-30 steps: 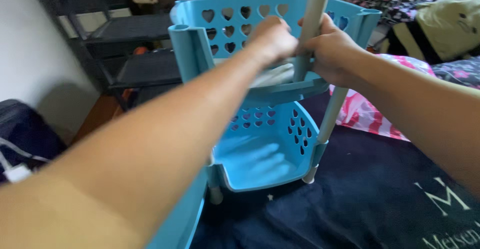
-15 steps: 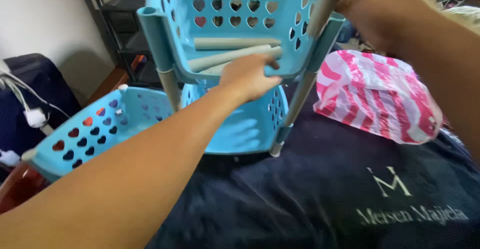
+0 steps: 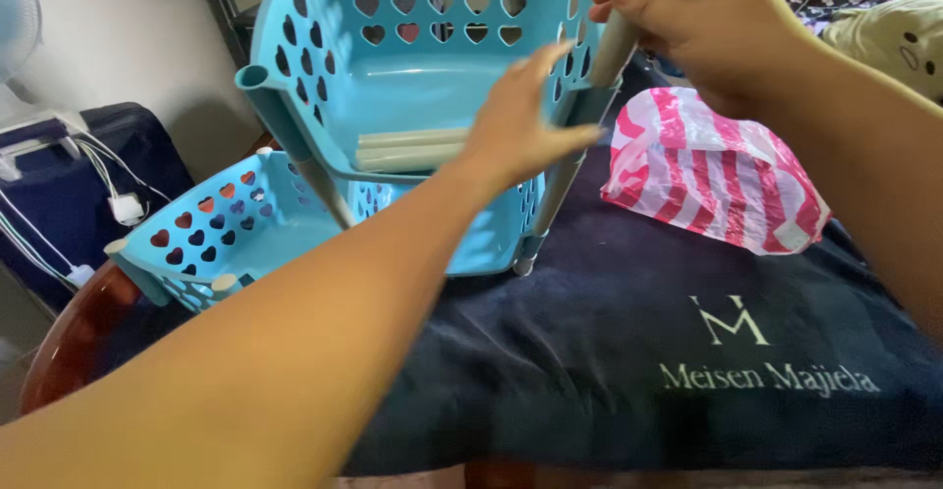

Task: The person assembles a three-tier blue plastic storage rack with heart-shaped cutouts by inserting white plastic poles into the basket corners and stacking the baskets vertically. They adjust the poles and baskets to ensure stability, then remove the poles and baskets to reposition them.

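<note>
Right hand (image 3: 712,27): fingers closed round grey plastic pole (image 3: 617,42) at upper blue heart-holed plastic basket (image 3: 413,67), corner socket. Left hand (image 3: 521,121): fingers spread, empty, beside basket's front rim. Spare grey poles (image 3: 408,150) lie inside. Step: seating pole; next needs straight downward push.

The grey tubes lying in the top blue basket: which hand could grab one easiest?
Probably the left hand. It is open and right beside the grey tubes in the top blue basket. The right hand is busy gripping the upright grey pole.
</note>
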